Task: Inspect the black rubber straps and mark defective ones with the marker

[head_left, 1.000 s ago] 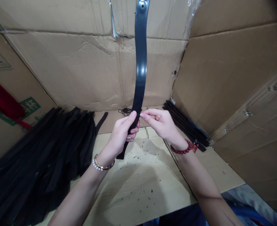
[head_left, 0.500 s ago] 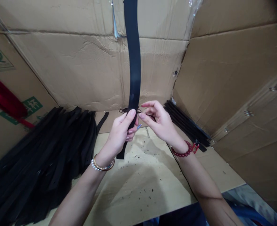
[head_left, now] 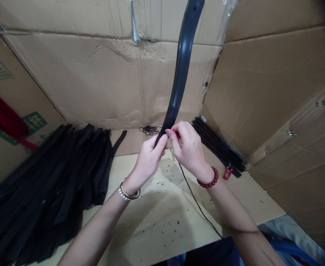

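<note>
a pale surface (head_left: 140, 236) spreads below the upright black strip (head_left: 181, 62). left of that strip is a heap of strips (head_left: 59, 184); right, a smaller stack (head_left: 220, 146). the left hand (head_left: 149, 157) grips it low; beside it, the right hand (head_left: 187, 146) is pinched narrow, contents unclear. lower right: black cord (head_left: 195, 200), red clip (head_left: 228, 173).

A hand could pass low over the pale tabletop (head_left: 140, 229) between the left forearm (head_left: 96, 225) and right forearm (head_left: 234, 207), above crumbs (head_left: 178, 222) and a thin cord (head_left: 195, 199). A heap of black strips (head_left: 54, 195) blocks the left; stacked strips (head_left: 220, 147) and a red clip (head_left: 228, 172) obstruct the right. Ahead stand a raised strip (head_left: 182, 59) and a cardboard wall (head_left: 96, 81).
</note>
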`<state>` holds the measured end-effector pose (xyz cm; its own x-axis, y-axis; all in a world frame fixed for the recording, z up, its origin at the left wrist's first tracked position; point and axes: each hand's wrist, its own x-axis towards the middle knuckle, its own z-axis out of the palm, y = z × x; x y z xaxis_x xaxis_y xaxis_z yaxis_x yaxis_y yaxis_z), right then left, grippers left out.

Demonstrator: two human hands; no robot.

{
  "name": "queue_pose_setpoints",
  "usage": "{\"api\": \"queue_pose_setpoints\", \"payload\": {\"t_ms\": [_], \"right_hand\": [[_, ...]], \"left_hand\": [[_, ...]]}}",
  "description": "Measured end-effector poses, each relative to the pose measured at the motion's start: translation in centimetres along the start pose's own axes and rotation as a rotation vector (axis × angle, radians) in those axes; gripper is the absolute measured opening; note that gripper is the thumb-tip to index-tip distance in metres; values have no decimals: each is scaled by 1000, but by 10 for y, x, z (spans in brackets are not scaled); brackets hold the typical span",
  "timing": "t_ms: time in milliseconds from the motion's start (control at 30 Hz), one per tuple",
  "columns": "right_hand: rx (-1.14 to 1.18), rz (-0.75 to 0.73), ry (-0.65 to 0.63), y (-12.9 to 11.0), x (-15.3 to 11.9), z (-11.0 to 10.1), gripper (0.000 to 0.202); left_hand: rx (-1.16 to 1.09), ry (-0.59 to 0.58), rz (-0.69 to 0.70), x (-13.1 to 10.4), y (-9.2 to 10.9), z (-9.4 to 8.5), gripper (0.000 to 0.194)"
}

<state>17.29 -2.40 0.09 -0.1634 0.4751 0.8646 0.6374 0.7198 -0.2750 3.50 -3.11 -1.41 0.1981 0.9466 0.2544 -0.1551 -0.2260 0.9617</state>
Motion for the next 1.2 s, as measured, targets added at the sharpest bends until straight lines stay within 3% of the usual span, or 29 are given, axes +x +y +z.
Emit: {"api": "queue_pose_setpoints", "payload": {"t_ms": [100, 300, 367, 533, 633, 700, 900, 1000, 1200], "right_hand": [[-42, -75, 53, 4, -2, 7, 20], [-38, -60, 89, 5, -3, 7, 22], [31, 23, 24, 6, 0, 3, 23], [417, 393, -221, 9, 3, -1, 36], [647, 507, -352, 6, -1, 3, 36], [723, 587, -375, 2, -4, 6, 35], [734, 625, -218, 1, -2, 14, 30], [799, 669, -162, 5, 2, 16, 30], [782, 605, -106, 14, 8, 10, 26]], "left_hand": [[9, -3, 15, 0, -4, 1, 34], [-9, -9, 8, -1, -2, 3, 37], [-31, -13, -38, 0, 4, 1, 39], [-108, -68, -236, 0, 19, -8, 42], [-100, -50, -222, 1, 20, -11, 40], [-73, -22, -188, 2, 17, -11, 37], [-17, 21, -176, 6, 11, -13, 43], [-77, -42, -235, 8, 13, -18, 47], [-131, -146, -304, 8, 17, -25, 53]]}}
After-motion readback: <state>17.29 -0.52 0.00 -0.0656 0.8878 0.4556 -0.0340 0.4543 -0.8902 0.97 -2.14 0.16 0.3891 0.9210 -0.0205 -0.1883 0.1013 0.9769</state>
